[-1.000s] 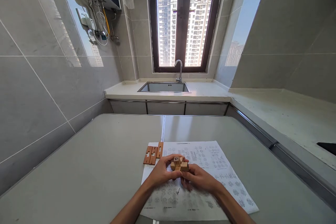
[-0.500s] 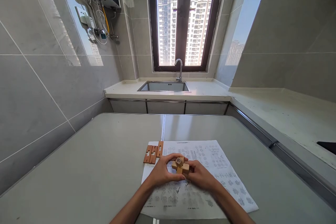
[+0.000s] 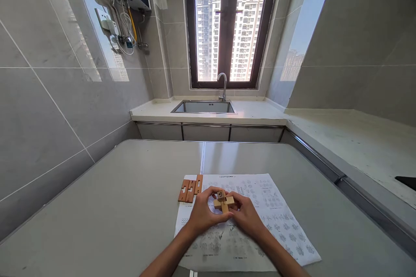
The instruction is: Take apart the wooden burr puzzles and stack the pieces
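A light wooden burr puzzle [image 3: 224,201] of interlocking notched blocks is held between both hands, above a printed sheet. One block end on top carries a dark mark. My left hand [image 3: 205,213] curves round its left side, with the thumb below and the fingers behind. On the other side, my right hand [image 3: 245,213] grips the puzzle by its right and lower blocks; some of its fingers are hidden. The paper sheet [image 3: 276,207], printed with rows of small puzzle diagrams, lies under the hands. Three flat reddish-brown wooden pieces [image 3: 190,188] with cut-outs rest at the sheet's upper left edge.
The pale table [image 3: 113,207] extends around the sheet. Beyond it are a white counter [image 3: 260,112] with a steel sink [image 3: 203,107] and a tap [image 3: 222,86] below a window. Another counter runs along the right, with a dark object [image 3: 406,181] on it.
The puzzle has turned slightly in the hands, so its marked end now faces me more. My right-hand fingers have shifted up and inward around it. The brown pieces have stayed put.
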`<state>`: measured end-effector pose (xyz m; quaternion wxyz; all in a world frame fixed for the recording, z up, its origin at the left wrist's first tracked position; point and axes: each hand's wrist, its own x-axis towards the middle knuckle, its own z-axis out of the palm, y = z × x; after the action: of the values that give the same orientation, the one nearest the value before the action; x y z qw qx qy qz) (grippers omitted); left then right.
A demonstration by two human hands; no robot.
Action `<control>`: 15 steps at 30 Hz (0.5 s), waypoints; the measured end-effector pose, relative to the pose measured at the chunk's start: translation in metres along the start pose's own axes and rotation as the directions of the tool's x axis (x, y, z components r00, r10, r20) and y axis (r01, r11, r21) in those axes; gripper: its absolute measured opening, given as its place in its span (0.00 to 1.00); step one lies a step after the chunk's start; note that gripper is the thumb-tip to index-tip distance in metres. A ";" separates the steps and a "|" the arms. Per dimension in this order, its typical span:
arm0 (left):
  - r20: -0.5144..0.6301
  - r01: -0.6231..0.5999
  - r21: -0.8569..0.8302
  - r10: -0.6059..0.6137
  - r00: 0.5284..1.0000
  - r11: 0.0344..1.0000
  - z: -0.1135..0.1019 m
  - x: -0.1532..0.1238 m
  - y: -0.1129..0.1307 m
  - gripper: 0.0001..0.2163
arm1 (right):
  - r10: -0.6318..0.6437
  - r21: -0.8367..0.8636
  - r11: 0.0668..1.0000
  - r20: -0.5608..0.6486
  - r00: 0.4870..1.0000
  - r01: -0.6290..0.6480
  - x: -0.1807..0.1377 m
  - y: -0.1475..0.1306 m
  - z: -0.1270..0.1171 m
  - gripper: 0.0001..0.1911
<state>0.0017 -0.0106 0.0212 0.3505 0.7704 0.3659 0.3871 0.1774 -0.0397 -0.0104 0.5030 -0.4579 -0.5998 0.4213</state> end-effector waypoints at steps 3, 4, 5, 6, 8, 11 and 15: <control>0.017 0.007 -0.013 -0.007 1.000 1.000 -0.001 0.001 0.000 0.22 | -0.045 -0.123 0.991 -0.019 0.999 0.043 -0.001 0.001 -0.002 0.04; 0.038 0.008 -0.023 -0.007 0.999 1.000 -0.002 0.001 0.000 0.23 | -0.059 -0.171 0.984 -0.030 0.998 0.053 -0.001 0.002 -0.004 0.03; 0.059 0.008 -0.034 -0.006 0.998 0.999 -0.002 0.002 0.000 0.24 | -0.067 -0.210 0.976 -0.044 0.997 0.056 0.000 0.004 -0.005 0.03; 0.075 0.005 -0.041 -0.001 0.997 0.999 -0.002 0.002 0.000 0.25 | -0.072 -0.241 0.969 -0.063 0.995 0.055 0.000 0.007 -0.006 0.03; 0.086 -0.005 -0.046 0.009 0.996 0.999 -0.002 0.002 0.000 0.26 | -0.074 -0.284 0.958 -0.112 0.991 0.039 0.000 0.013 -0.008 0.04; 0.080 0.008 -0.042 -0.004 0.997 0.999 0.001 0.001 0.000 0.23 | -0.084 -0.345 0.938 -0.163 0.983 0.023 0.000 0.021 -0.009 0.06; 0.066 0.064 -0.027 -0.062 0.996 0.998 0.003 0.000 -0.001 0.20 | -0.101 -0.375 0.927 -0.184 0.978 0.025 -0.001 0.022 -0.007 0.07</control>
<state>0.0043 -0.0110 0.0188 0.3852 0.7657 0.3726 0.3557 0.1868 -0.0355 -0.0304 0.4784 -0.5650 -0.6295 0.2360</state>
